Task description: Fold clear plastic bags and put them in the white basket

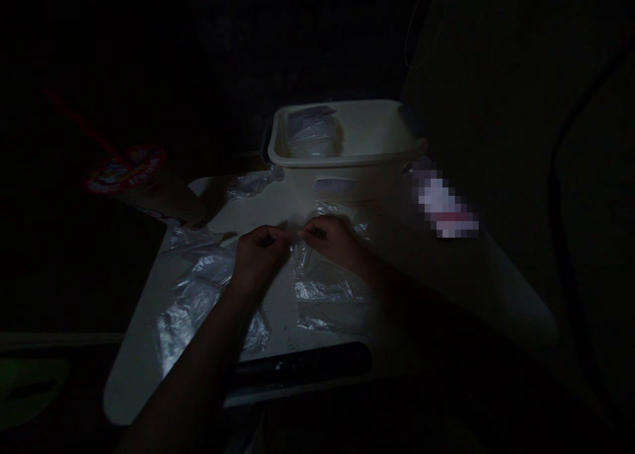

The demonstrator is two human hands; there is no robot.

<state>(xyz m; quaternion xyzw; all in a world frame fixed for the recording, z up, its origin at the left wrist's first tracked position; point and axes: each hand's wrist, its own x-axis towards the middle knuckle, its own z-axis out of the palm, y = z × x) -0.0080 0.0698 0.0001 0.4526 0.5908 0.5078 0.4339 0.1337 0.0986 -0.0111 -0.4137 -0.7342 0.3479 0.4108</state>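
Note:
In dim light, my left hand (258, 255) and my right hand (331, 237) meet over the white table, fingertips only a small gap apart. Each hand is closed in a pinch at the top edge of a clear plastic bag (322, 292), which lies flat under my right wrist. The exact grip of the fingertips is hard to make out. More crumpled clear plastic bags (191, 308) are spread beneath and beside my left forearm. Behind the hands stands a cream plastic tub (347, 176) with a wrapped, filled plastic packet (313, 133) inside.
A lidded drink cup (159, 192) with a red straw stands at the table's left rear. A long black object (302, 366) lies along the front edge of the white table (126, 388). A blurred pinkish item (446, 209) lies right of the tub. A cable hangs at far right.

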